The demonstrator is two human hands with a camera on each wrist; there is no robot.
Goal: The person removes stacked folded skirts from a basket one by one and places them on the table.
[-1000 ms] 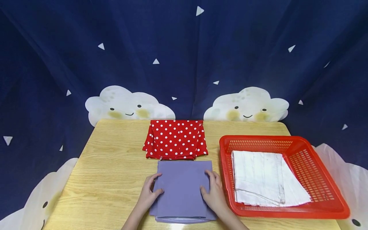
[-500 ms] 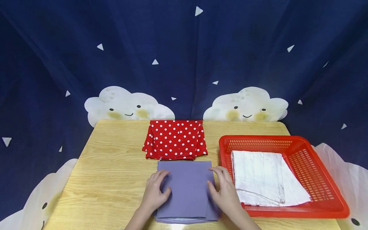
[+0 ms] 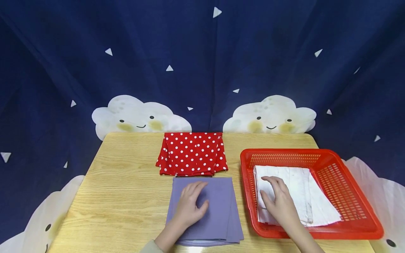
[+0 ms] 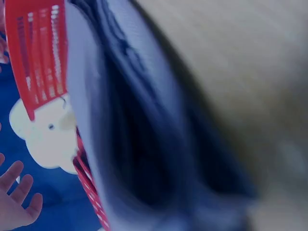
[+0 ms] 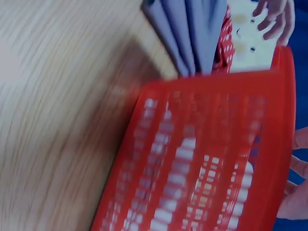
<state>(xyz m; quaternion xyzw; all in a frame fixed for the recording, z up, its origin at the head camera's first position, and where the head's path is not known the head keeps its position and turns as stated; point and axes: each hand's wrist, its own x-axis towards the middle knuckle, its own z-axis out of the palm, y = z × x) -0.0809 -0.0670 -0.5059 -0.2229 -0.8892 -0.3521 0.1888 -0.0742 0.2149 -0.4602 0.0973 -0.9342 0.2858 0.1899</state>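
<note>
My left hand (image 3: 190,205) hovers over a folded purple cloth (image 3: 218,214), fingers loosely curved and holding nothing. The cloth's layered folds fill the middle of the left wrist view, blurred. Over at the right, my right hand (image 3: 280,200) is above a folded white cloth (image 3: 295,181) inside a red plastic basket (image 3: 348,232), its thumb and fingers spread apart with nothing between them. Its fingers (image 5: 293,195) show at the right edge of the right wrist view, beyond the basket's slotted wall.
Behind the purple cloth, a red cloth with white dots (image 3: 194,153) lies folded at the far edge of the wooden table (image 3: 126,182). A dark blue curtain (image 3: 190,52) with clouds and triangles hangs behind.
Both hands have left the sides of the purple cloth. My right hand has moved right, over the basket, and my left hand has shifted right, over the cloth's middle.
</note>
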